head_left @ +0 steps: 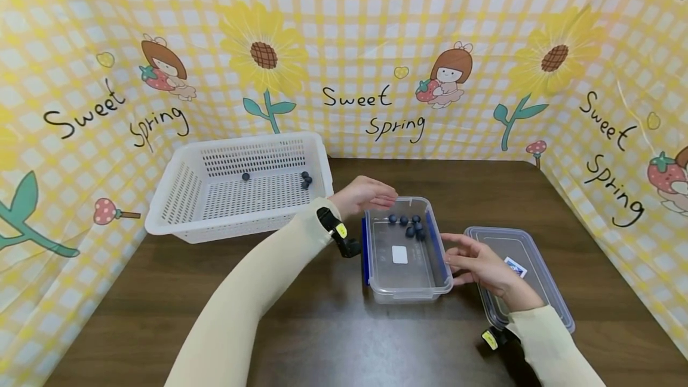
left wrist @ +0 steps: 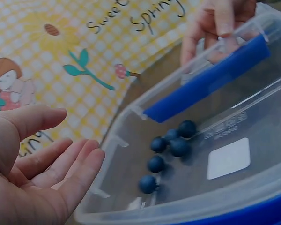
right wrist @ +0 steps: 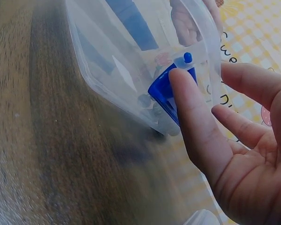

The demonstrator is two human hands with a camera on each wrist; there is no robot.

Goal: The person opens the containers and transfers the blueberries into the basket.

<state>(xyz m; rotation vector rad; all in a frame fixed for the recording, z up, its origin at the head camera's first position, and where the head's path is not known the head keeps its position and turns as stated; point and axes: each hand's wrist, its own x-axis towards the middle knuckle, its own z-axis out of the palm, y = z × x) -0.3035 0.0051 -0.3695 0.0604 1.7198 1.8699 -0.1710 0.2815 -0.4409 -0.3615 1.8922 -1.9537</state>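
Nearest the head camera, the right hand (head_left: 478, 264) lies open with straight fingers against the blue-clipped right edge of the clear container (head_left: 407, 291), whose lid (head_left: 543, 267) sits just beside it on the table (head_left: 161, 291). At the container's far left corner the left hand (head_left: 367, 194) hovers open, palm empty, over the blueberries (head_left: 409, 226) clustered at the far end. Well apart to the left stands the white basket (head_left: 183, 196), bare tabletop between them.
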